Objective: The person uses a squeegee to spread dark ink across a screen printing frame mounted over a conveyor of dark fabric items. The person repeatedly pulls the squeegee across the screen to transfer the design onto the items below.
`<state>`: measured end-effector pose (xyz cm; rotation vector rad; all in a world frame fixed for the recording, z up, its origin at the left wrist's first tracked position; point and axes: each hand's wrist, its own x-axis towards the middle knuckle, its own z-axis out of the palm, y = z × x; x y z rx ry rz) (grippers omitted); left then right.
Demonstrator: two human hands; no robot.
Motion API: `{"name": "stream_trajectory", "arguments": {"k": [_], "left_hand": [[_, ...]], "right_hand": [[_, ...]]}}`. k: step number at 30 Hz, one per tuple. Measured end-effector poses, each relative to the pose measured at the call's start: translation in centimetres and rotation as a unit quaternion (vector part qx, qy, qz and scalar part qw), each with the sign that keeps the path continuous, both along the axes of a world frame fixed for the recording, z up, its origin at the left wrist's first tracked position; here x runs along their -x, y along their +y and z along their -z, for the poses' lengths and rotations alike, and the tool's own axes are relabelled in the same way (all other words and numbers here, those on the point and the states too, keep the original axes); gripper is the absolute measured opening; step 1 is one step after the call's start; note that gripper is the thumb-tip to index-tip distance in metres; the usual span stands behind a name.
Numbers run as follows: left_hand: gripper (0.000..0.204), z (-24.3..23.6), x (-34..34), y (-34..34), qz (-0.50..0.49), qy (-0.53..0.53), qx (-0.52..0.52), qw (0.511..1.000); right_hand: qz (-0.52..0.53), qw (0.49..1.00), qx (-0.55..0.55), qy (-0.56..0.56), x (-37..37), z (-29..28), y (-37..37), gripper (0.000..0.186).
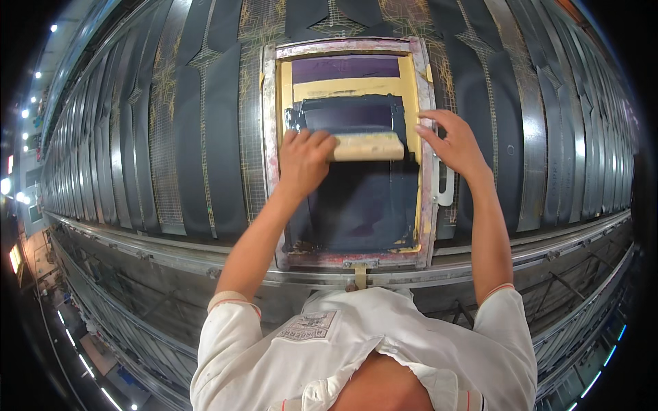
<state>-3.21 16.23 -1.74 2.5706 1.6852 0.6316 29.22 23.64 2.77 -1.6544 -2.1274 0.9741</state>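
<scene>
A screen-printing frame lies in front of me, its mesh edged with yellow tape and coated with dark ink. Across the mesh rests a squeegee with a pale wooden handle. My left hand is closed around the squeegee's left end. At the frame's right rail, my right hand holds nothing; thumb and forefinger are apart, with the fingertips at the rail's upper part. Whether they touch it I cannot tell.
Dark cut panels lie in long rows on the table to both sides and beyond the frame. A metal rail runs along the near table edge, with a small bracket at the frame. A white handle sits on the frame's right side.
</scene>
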Motion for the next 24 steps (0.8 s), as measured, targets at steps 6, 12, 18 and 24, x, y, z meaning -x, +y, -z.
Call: {"name": "stream_trajectory", "arguments": {"k": [6, 12, 18, 24], "left_hand": [[0.027, -5.0, 1.6, 7.1, -0.013, -0.011, 0.138, 0.990], [0.037, -3.3, 1.6, 12.1, -0.037, -0.004, 0.200, 0.979], [0.029, -3.2, 0.9, 4.0, -0.031, 0.002, 0.219, 0.975], [0.022, -1.2, -2.0, -12.9, -0.011, -0.061, 0.170, 0.983]], "right_hand": [[-0.211, 0.969, -0.029, -0.126, 8.1, -4.8, 5.4, 0.041], [-0.189, 0.969, -0.011, -0.159, 8.9, 0.5, 10.0, 0.035], [-0.216, 0.969, -0.039, -0.115, 8.3, 0.8, 2.0, 0.024], [-0.248, 0.956, -0.058, -0.143, 5.6, 1.3, -13.9, 0.022]]}}
